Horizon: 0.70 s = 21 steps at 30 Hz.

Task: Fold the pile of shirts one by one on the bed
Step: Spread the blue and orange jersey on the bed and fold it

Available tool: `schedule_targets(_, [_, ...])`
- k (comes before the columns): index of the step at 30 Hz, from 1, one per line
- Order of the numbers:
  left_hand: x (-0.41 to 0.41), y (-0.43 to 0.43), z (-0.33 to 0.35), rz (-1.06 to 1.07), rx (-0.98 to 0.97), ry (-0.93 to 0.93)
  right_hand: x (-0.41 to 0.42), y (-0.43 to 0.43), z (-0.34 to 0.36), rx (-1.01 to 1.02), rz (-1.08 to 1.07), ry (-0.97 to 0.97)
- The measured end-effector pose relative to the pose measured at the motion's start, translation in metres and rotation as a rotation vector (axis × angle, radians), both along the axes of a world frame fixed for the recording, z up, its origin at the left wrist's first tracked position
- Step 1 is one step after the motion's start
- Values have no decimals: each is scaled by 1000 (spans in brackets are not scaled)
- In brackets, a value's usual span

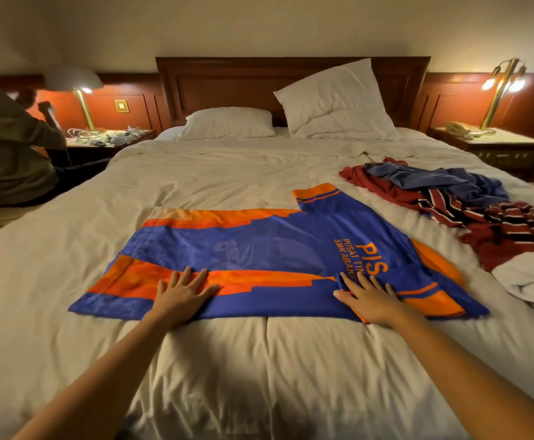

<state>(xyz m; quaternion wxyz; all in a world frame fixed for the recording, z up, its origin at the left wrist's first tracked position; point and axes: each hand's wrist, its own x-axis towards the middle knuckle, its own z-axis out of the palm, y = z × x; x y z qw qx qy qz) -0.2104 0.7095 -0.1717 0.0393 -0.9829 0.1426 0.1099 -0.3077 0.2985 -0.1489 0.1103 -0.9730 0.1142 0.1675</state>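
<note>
On the bed (pixel 68 249), near its foot and a little right of centre, the shirt (pixel 259 246) lay spread flat and sideways to us, hem to our left and collar end to our right. It was blue with orange bands, and orange lettering ran across the part near the collar. Our left hand (pixel 181 296) rested on the near orange band toward the hem, fingers straight and spread, palm down on the cloth. Our right hand (pixel 370 301) lay flat in the same way by the near sleeve (pixel 430 300), fingers splayed and pressing. Neither hand grasped anything. Farther up the bed to our right sat the pile (pixel 449 198), a crumpled heap of red, blue and striped shirts, close to the spread shirt, though we could not tell whether they touched. A rumpled white cloth (pixel 532 277) lay just beside the pile at the bed's right edge. Two pillows (pixel 335 100) stood at the headboard (pixel 227 81), the left one flat, the right one propped upright. A lit lamp (pixel 502 87) stood on the right nightstand (pixel 497 144) with a phone (pixel 457 129) beside it. Another lit lamp (pixel 83 100) stood on the left nightstand (pixel 110 139) among tangled cables. A person (pixel 8 144) crouched beside that nightstand, turned away from us.
</note>
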Motion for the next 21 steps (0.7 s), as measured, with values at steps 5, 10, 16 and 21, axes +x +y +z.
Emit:
schedule_targets(5, [8, 3, -6, 197, -218, -10, 14, -8, -8, 104, -98, -169])
schedule_targets(10, [33, 32, -7, 154, -333, -308, 34, -21, -14, -44, -36, -349])
schedule_targets(16, [61, 83, -6, 14, -168, -450, 54, -35, -25, 36, 136, -426])
schedule_targets(21, [72, 105, -3, 56, -76, -441, 53, -28, -18, -102, 161, -490])
